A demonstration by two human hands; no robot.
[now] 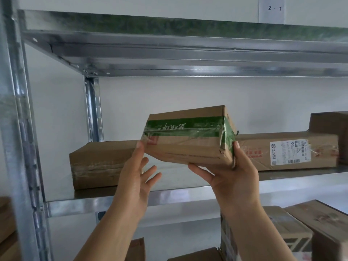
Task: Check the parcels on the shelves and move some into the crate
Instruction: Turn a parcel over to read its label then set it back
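A brown cardboard parcel with green tape [188,136] is held tilted in the air above the middle metal shelf [169,194]. My right hand [231,178] grips its right lower corner, thumb up the side and fingers underneath. My left hand [137,172] touches the parcel's left edge with the thumb, and its other fingers are spread and free below. No crate is in view.
On the same shelf lie a flat brown box [99,162] at the left and a long box with a white label [293,149] at the right, with a darker box [329,123] behind it. Several parcels [293,232] sit on the shelf below. A steel upright [24,147] stands at the left.
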